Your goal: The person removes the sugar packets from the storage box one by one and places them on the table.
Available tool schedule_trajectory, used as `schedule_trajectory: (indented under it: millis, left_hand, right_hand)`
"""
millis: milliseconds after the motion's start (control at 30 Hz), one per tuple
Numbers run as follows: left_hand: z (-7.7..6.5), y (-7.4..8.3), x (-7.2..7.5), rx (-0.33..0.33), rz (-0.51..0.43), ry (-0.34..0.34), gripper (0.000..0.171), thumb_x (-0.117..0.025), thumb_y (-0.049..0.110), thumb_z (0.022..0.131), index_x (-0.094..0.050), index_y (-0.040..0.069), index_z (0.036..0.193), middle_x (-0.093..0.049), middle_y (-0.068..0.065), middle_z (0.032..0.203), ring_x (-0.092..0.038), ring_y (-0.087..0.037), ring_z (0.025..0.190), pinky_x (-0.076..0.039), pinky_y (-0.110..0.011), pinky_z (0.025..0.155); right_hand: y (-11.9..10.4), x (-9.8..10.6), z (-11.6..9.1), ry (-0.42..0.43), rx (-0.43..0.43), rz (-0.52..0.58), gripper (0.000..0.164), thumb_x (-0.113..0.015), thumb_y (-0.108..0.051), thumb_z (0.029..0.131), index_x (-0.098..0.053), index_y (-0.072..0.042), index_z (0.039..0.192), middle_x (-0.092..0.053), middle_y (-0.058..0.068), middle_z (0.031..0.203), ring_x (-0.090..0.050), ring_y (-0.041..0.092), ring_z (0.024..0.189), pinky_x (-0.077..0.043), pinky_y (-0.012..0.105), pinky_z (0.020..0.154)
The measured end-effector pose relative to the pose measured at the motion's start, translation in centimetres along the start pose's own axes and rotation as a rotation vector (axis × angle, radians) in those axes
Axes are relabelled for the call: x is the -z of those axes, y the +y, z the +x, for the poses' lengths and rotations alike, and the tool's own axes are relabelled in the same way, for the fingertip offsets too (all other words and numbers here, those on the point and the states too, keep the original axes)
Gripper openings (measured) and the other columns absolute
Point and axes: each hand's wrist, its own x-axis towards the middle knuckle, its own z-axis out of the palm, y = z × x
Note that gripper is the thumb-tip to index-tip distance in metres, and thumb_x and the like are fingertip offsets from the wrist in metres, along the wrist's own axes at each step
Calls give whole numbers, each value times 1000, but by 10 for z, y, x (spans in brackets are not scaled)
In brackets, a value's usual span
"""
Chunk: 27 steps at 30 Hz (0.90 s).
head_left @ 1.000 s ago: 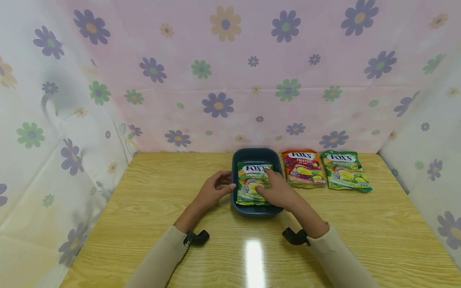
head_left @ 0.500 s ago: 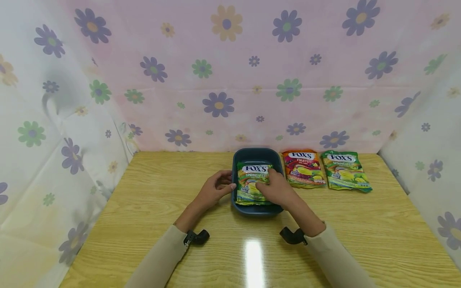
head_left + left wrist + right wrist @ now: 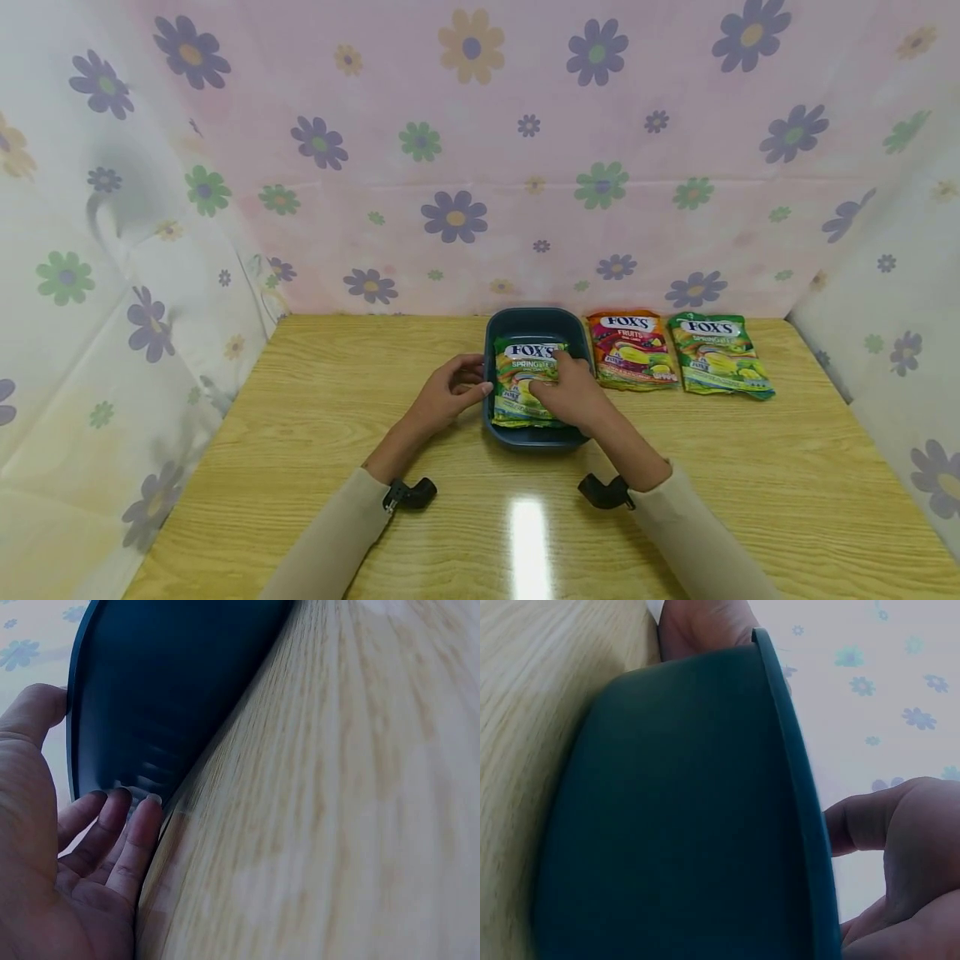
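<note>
In the head view a dark blue tub (image 3: 536,438) holds a green Fox's Spring Tea candy bag (image 3: 517,408), lying face up. My right hand (image 3: 581,400) reaches over the tub's right rim and grips the candy bag at its right side, thumb on its face; some fingertips are hidden. My left hand (image 3: 442,398) steadies the tub from the left, its thumb at the rim. The left wrist view has the left fingers (image 3: 142,832) loosely bent against the tub's outer wall (image 3: 165,690). In the right wrist view the tub wall (image 3: 675,810) hides the bag.
Right of the tub lie a red Fox's Fruits candy bag (image 3: 632,352) and another green Fox's candy bag (image 3: 720,356), side by side on the wooden table (image 3: 337,367). A flowered cloth (image 3: 465,150) hangs behind the table and at both sides.
My right wrist and forearm have shifted slightly left, and the right fingers have bent a little more. The candy bag and tub stay almost in place. My left hand has not visibly moved.
</note>
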Motion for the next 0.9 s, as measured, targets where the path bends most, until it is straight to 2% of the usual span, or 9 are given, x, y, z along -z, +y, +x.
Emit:
schedule_trajectory:
  millis: [233,367,467,600,700,767,900]
  left_hand:
    - [2,-1,0,4,5,-5,52,-69,14,105,-52,5,153,-62,-21,137,-63,-34,125,-55,-41,103]
    - [2,0,0,3,8,-1,52,-70,14,105,-52,4,153,-62,-21,137,-63,-35,125,-55,-44,104]
    - [2,1,0,7,7,4,52,-70,13,104,-52,3,152,-62,-21,137,-63,-35,124,-55,-44,104]
    - [2,1,0,13,10,4,53,-70,13,104,-52,3,153,-62,-21,137,-63,-34,124,-55,-43,103]
    - [1,0,0,16,11,0,53,-70,14,104,-51,4,153,-62,-20,137,-63,-33,124,-55,-42,103]
    - [1,0,0,18,11,-2,54,-71,15,104,-51,5,153,-62,-19,138,-63,-33,124,-55,-43,103]
    - [0,0,0,21,13,-2,54,-71,16,104,-51,5,153,-62,-19,138,-63,-32,124,-55,-44,103]
  right_hand:
    - [0,-3,1,-7,9,-38,81,-61,-30,103,-26,10,163,-28,40,162,-36,54,146,-40,70,112]
    - [0,-4,3,27,-7,19,76,-62,-28,103,-30,6,163,-32,36,162,-39,51,143,-46,65,106]
    - [1,-5,5,52,-17,64,75,-63,-26,103,-30,6,163,-34,35,161,-49,46,130,-51,58,97]
    - [1,-5,7,71,-17,96,79,-63,-23,103,-24,7,164,-34,36,162,-58,40,97,-51,50,82]
    - [1,-5,7,79,-23,120,80,-63,-21,102,-22,5,165,-34,35,162,-54,31,76,-48,43,72]
    - [0,-6,6,80,-23,133,79,-64,-20,102,-22,3,166,-33,35,162,-51,27,72,-46,40,68]
    - [0,-7,5,89,-18,137,79,-64,-20,101,-24,2,166,-28,35,163,-54,34,98,-47,42,74]
